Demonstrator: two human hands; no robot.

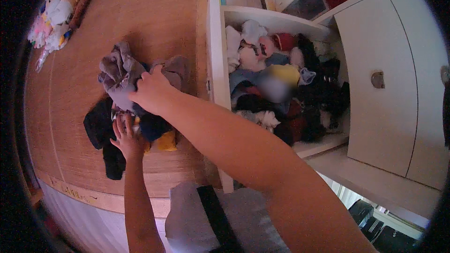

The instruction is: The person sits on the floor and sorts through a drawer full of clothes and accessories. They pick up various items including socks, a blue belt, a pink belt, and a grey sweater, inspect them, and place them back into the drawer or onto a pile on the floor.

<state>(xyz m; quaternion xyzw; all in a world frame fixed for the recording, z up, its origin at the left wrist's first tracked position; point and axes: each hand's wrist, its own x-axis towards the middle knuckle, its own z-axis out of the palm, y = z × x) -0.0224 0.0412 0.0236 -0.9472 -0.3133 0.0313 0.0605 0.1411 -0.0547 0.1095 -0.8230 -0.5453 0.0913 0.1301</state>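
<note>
wooden surface (161,21), clothes (121,98) beneath both hands (157,93)

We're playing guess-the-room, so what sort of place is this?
Probably a bedroom at home: there's an open white drawer full of clothes, what look like stuffed toys at the upper left, and a heap of garments outside the drawer.

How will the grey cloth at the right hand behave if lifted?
The grey cloth will probably sag floppily, judging by its soft, loose folds. It seems unlikely to roll, given its crumpled, uneven shape.
</note>
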